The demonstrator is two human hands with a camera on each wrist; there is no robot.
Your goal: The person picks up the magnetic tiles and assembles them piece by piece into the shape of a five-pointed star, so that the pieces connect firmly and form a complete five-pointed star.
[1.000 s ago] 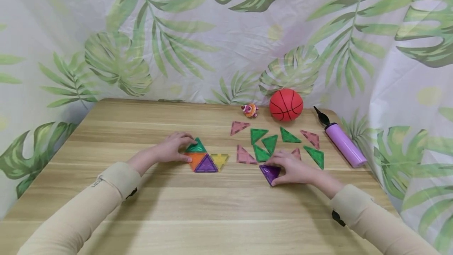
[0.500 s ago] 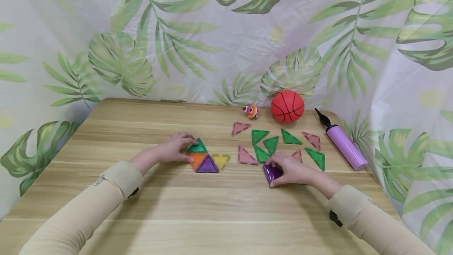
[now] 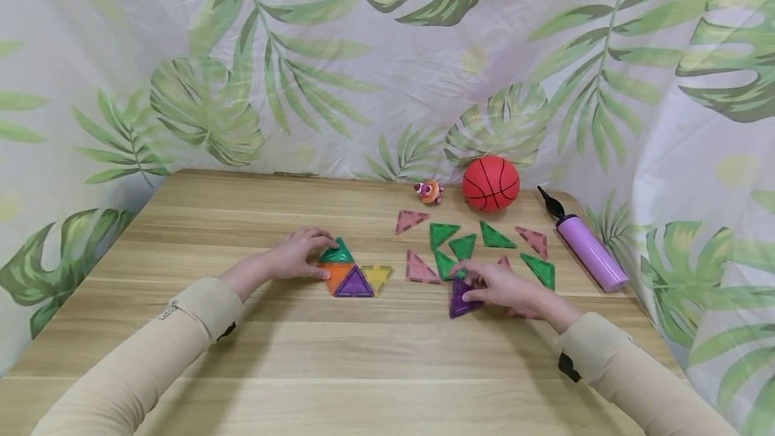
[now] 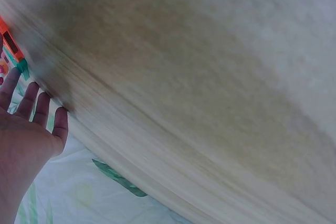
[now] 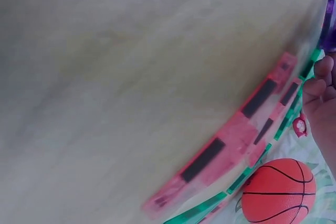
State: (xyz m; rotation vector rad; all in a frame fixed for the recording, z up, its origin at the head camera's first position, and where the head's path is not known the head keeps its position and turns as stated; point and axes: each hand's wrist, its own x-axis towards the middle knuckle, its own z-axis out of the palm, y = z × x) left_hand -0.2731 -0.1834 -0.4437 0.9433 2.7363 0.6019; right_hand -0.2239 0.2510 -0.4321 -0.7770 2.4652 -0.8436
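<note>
Triangular magnetic tiles lie on the wooden table. My left hand (image 3: 303,253) rests at the left side of a joined group, its index fingertip touching a green tile (image 3: 338,253) and its thumb an orange tile (image 3: 333,274). A purple tile (image 3: 354,283) and a yellow tile (image 3: 378,277) continue that group to the right. My right hand (image 3: 499,286) pinches another purple triangle tile (image 3: 461,299) between thumb and fingers, beside the loose tiles. In the right wrist view, this purple tile (image 5: 329,19) shows only at the edge, by the fingertips.
Several loose green tiles (image 3: 498,234) and pink right-angled tiles (image 3: 418,271) lie around and behind my right hand. A small red basketball (image 3: 491,184) and a little toy figure (image 3: 428,192) stand at the back. A purple hand pump (image 3: 592,252) lies at the right edge.
The purple tile in my right hand has turned, and my right fingers have shifted on it. More of a pink tile shows below that hand. My left hand stays put.
</note>
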